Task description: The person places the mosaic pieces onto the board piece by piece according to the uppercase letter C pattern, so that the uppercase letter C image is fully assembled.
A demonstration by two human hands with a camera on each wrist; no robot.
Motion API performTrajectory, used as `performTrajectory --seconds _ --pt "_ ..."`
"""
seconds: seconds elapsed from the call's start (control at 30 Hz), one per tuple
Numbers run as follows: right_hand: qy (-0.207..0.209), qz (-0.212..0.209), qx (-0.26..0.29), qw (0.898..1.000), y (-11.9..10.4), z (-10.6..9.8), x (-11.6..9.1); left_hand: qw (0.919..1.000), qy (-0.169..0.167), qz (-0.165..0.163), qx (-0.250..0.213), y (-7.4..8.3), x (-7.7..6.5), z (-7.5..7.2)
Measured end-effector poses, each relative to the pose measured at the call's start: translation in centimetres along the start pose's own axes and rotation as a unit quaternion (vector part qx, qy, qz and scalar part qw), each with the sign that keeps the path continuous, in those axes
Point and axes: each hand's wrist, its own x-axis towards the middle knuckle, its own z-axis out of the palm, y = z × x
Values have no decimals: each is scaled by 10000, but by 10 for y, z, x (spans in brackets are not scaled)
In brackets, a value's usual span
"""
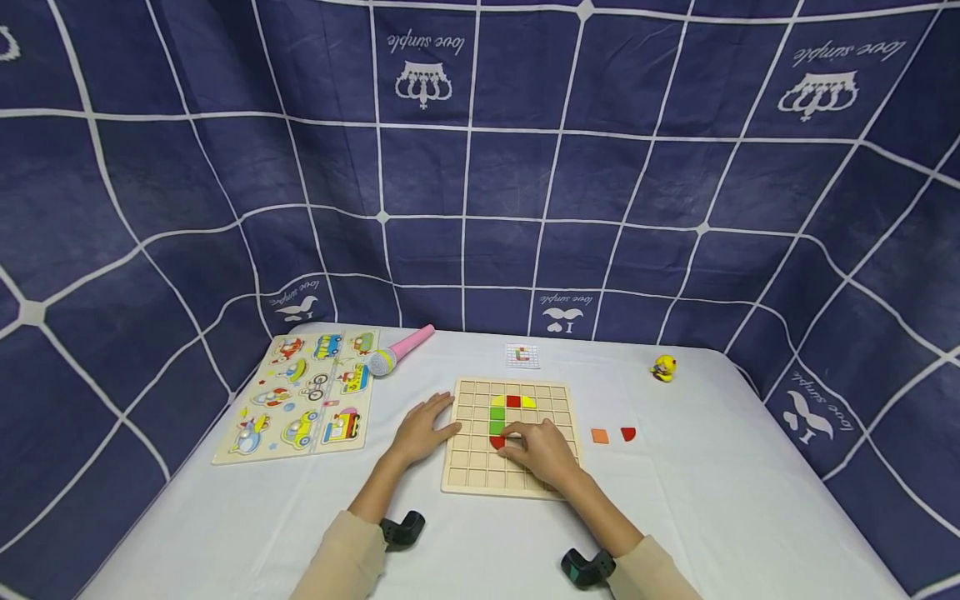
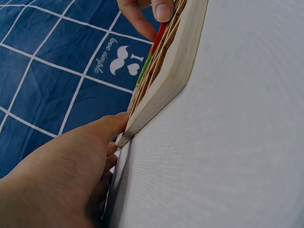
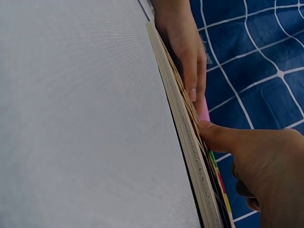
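A wooden grid board point(image 1: 470, 477) lies on the table with coloured tiles in its cells. Two green tiles point(image 1: 497, 420) stand in a column; above them a row holds a red square point(image 1: 513, 402) between two yellow rounded pieces point(image 1: 528, 402). My right hand point(image 1: 549, 452) pinches a red quarter-round tile point(image 1: 497, 442) between thumb and finger at the cell below the green ones. My left hand point(image 1: 420, 431) rests at the board's left edge, fingers stretched out, thumb touching the rim. In the left wrist view, the red tile point(image 2: 159, 38) sits under the right fingertips.
Right of the board lie an orange square point(image 1: 600, 436) and another red quarter-round point(image 1: 627, 433). Behind it is a small pattern card point(image 1: 522, 356). A picture puzzle board point(image 1: 273, 446) and pink toy microphone point(image 1: 408, 342) lie left; a yellow toy figure point(image 1: 663, 367) stands far right.
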Motion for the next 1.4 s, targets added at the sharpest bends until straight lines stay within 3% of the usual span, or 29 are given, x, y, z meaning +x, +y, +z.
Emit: performTrajectory --seconds 0.33,0.53,0.7,0.97,1.17,1.4 --pt "-38 105 143 9998 0 -3 -1 10000 -15 -28 -34 1 0 -1" --pt "-45 419 376 9984 7 -23 1 10000 -18 -44 -3 1 -1 -1" --pt "-106 946 614 9936 32 -50 -1 10000 -14 -45 29 1 0 0" --pt "-710 1826 817 9772 84 -85 -19 10000 -29 -63 -4 0 0 0" --pt "-883 2033 925 9707 110 -100 -34 9999 -10 -83 -61 0 0 -2" --pt "-975 2211 1172 9633 128 -99 -48 10000 -27 -75 -38 0 0 -1"
